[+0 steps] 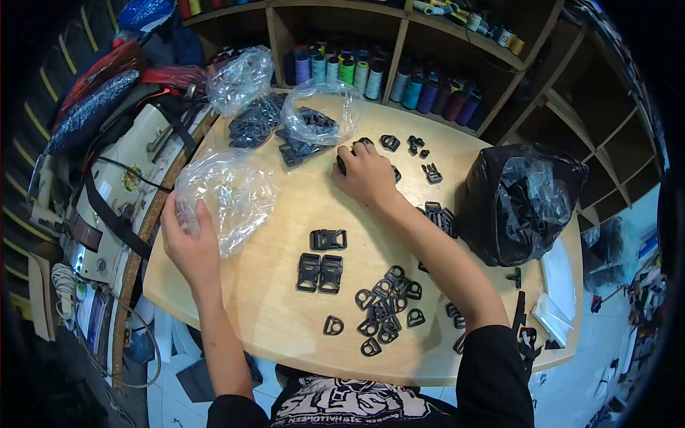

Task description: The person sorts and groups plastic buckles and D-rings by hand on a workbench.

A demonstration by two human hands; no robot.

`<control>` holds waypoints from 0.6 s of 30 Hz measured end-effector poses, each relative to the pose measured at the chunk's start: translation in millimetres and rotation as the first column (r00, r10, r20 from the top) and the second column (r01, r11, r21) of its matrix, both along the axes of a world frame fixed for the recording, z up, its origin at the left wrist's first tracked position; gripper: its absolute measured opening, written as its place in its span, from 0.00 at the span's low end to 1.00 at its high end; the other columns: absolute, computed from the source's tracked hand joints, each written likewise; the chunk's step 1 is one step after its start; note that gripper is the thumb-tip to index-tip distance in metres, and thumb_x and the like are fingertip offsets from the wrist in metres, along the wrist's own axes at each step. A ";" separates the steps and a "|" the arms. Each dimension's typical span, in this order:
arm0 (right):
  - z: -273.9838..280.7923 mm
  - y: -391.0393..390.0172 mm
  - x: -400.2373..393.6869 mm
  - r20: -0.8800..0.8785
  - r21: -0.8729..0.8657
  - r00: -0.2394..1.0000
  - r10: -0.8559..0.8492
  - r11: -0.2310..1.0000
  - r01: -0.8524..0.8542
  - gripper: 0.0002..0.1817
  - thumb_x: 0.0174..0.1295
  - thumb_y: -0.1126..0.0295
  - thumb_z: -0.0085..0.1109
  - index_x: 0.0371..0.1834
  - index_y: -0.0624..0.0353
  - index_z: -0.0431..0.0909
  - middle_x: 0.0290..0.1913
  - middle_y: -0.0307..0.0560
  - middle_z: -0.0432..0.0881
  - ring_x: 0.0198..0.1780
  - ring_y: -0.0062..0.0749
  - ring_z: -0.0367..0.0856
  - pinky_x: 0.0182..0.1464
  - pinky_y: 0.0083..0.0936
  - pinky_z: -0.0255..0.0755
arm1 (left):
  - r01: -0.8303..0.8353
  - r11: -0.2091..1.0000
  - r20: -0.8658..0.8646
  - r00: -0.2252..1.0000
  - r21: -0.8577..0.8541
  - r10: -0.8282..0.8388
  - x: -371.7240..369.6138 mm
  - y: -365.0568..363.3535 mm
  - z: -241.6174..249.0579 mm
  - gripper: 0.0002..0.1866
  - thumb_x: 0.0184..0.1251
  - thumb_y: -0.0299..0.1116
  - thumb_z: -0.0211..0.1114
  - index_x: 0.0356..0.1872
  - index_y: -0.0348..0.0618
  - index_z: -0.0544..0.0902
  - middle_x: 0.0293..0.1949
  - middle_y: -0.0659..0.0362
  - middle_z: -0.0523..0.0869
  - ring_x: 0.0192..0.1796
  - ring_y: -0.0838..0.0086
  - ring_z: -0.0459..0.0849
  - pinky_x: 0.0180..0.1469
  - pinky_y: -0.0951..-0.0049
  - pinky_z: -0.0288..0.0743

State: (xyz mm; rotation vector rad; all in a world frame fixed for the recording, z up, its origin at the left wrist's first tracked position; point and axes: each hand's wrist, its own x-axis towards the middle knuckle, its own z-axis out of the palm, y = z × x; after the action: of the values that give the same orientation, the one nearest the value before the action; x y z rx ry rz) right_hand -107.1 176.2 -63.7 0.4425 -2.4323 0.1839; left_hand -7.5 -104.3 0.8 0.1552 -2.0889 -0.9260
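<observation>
My left hand (191, 239) grips the edge of a clear plastic bag (235, 196), its thumb lying over the crumpled film. At the back of the table, the fingers of my right hand (367, 175) curl over black plastic pieces (341, 165), mostly hidden under them; their exact kind does not show. Just beyond that hand lies a small black buckle (389, 143). Several side-release buckles (328, 240) sit between my arms. A loose pile of black D-ring-shaped pieces (382, 303) lies nearer my body.
Clear bags of black parts (310, 128) lie at the back left. A black bag (492, 207) holding more parts stands on the right. Behind the table, wooden shelves (399, 60) hold thread spools (346, 71). A sewing machine (121, 178) is at the left.
</observation>
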 end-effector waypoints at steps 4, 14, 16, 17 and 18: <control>4.7 -1.4 1.5 0.001 0.033 0.999 0.049 0.998 -0.049 0.20 0.52 0.58 0.60 0.44 0.59 0.78 0.31 0.52 0.79 0.35 0.42 0.81 0.26 0.37 0.77 | 0.035 0.997 -0.014 0.999 0.063 -0.034 -1.3 -1.2 -3.7 0.22 0.64 0.32 0.63 0.57 0.32 0.73 0.52 0.44 0.80 0.54 0.56 0.80 0.55 0.62 0.72; 12.9 -9.1 -2.7 -0.045 0.182 0.996 0.081 0.981 -0.071 0.19 0.52 0.60 0.59 0.44 0.61 0.75 0.30 0.50 0.79 0.34 0.39 0.82 0.25 0.31 0.77 | 0.056 0.987 0.008 0.998 0.154 -0.058 -0.7 -3.3 -4.8 0.23 0.65 0.31 0.62 0.58 0.28 0.71 0.53 0.43 0.79 0.54 0.57 0.79 0.56 0.63 0.72; 14.6 -10.3 -0.1 0.028 0.142 0.996 0.080 0.986 -0.083 0.18 0.53 0.60 0.59 0.41 0.61 0.75 0.32 0.49 0.80 0.35 0.38 0.82 0.27 0.32 0.77 | 0.048 0.987 0.008 0.999 0.151 -0.050 -1.7 -2.9 -8.4 0.23 0.65 0.31 0.62 0.58 0.29 0.71 0.53 0.43 0.79 0.54 0.57 0.79 0.56 0.63 0.72; 15.6 -10.5 1.0 0.028 0.141 0.997 0.079 0.987 -0.082 0.18 0.53 0.60 0.59 0.41 0.61 0.75 0.32 0.49 0.80 0.35 0.38 0.82 0.27 0.32 0.77 | 0.046 0.990 0.004 0.999 0.130 -0.047 -3.0 -4.9 -11.5 0.23 0.65 0.31 0.62 0.58 0.29 0.71 0.52 0.43 0.79 0.54 0.57 0.80 0.55 0.63 0.73; 17.8 -10.4 1.8 0.032 0.139 0.995 0.089 0.986 -0.093 0.17 0.53 0.59 0.59 0.40 0.61 0.75 0.33 0.48 0.80 0.35 0.38 0.82 0.28 0.32 0.78 | 0.046 0.993 -0.002 0.999 0.108 -0.046 -4.0 -5.7 -12.4 0.23 0.65 0.31 0.62 0.58 0.29 0.71 0.52 0.43 0.79 0.54 0.57 0.80 0.55 0.63 0.73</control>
State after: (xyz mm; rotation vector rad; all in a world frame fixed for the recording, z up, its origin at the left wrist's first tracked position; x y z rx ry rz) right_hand -105.3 165.8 -45.9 0.6182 -2.4612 0.0579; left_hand -11.5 -110.0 -11.6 0.1637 -2.0514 -1.0675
